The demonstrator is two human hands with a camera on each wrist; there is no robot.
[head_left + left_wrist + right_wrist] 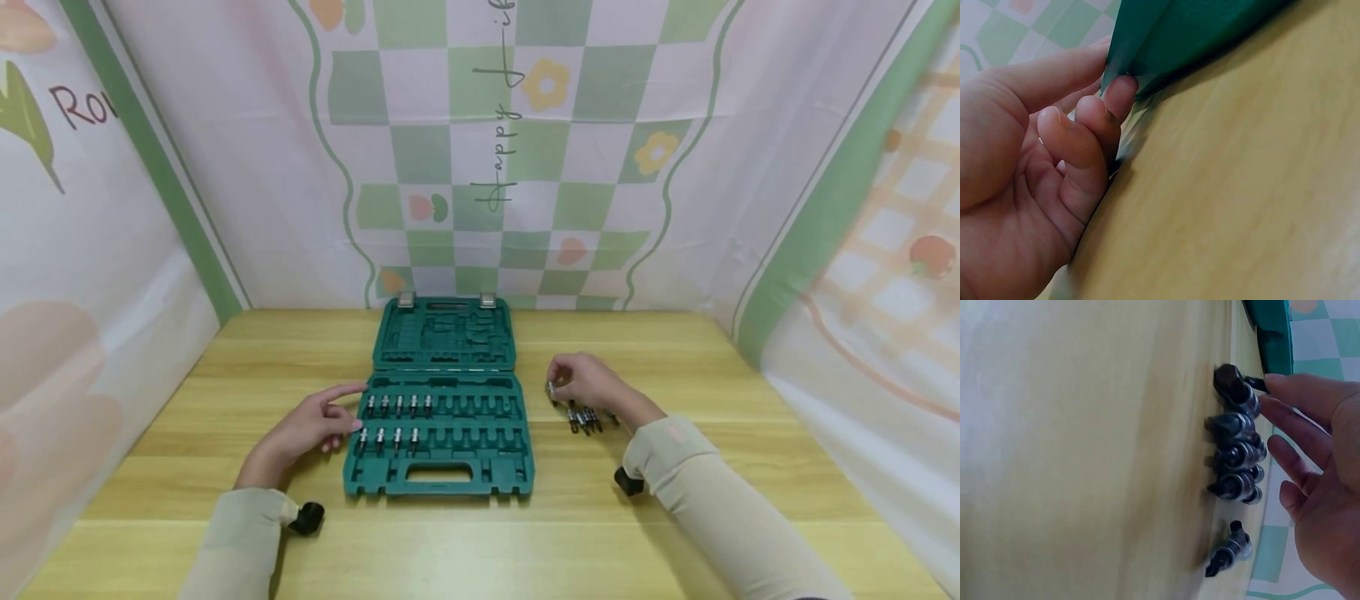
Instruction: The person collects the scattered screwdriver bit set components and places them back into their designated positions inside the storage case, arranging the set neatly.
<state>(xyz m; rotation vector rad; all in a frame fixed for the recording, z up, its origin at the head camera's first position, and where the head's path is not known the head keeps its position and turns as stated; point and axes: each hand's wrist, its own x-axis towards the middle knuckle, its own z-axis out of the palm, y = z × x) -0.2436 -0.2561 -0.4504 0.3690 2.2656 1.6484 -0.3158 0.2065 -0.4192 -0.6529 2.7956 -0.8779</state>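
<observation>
A small silver-and-black metal bit (pixel 552 390) is apparently being picked up, the right hand (pixel 588 380) pinching it beside similar loose bits (pixel 585 419); a careful lift is looking needed next. The relaxed left hand (pixel 311 425) is touching the green plastic case (pixel 450 422).

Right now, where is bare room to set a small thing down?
Bare: the table in front of the case, between both sleeves; its far right corner, beyond the right hand. Crowded: right of the case, with that hand and loose bits.
</observation>
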